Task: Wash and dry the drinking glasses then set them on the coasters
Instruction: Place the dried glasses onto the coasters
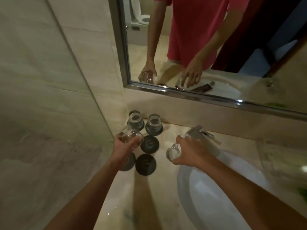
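Observation:
Two clear drinking glasses stand on dark round coasters at the back of the counter, one at the left [134, 118] and one at the right [154, 121]. My left hand [123, 146] grips a third glass [132, 136], tilted above the counter's left edge. My right hand [191, 151] holds a fourth glass [173, 152] from above, just left of the sink. Two bare coasters lie between my hands, one farther [149, 144] and one nearer [145, 164]. Under my left wrist a third coaster [130, 163] shows in part.
A white sink basin [207, 188] fills the lower right, with a chrome tap [199, 132] behind my right hand. A framed mirror [182, 92] hangs above the counter. A glass panel [83, 80] bounds the left side. Blurred glassware [282, 160] stands at the far right.

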{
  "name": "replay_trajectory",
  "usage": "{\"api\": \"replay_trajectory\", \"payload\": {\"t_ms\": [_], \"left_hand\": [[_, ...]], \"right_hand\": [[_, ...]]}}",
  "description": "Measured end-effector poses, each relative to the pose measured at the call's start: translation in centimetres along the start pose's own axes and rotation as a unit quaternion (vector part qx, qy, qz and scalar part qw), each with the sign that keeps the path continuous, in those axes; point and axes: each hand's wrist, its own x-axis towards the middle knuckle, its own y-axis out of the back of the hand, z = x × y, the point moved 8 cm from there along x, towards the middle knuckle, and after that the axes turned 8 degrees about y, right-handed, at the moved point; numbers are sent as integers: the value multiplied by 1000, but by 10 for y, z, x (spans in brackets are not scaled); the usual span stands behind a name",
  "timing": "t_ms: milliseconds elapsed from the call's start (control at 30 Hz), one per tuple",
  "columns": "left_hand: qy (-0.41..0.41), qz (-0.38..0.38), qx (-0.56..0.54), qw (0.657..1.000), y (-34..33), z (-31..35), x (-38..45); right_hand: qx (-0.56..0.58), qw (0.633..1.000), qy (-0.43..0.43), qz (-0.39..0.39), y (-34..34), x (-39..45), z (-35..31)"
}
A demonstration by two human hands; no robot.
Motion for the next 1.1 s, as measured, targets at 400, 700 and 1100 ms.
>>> {"api": "replay_trajectory", "payload": {"t_ms": [400,700,1100], "left_hand": [[-180,79,192,961,11,5,48],[-194,84,228,950,15,0,54],[-176,75,258,947,21,-1,60]], "right_hand": [[30,999,-32,7,-6,18,-3],[244,958,-143,40,-26,23,21],[834,491,-240,-74,-80,4,-28]]}}
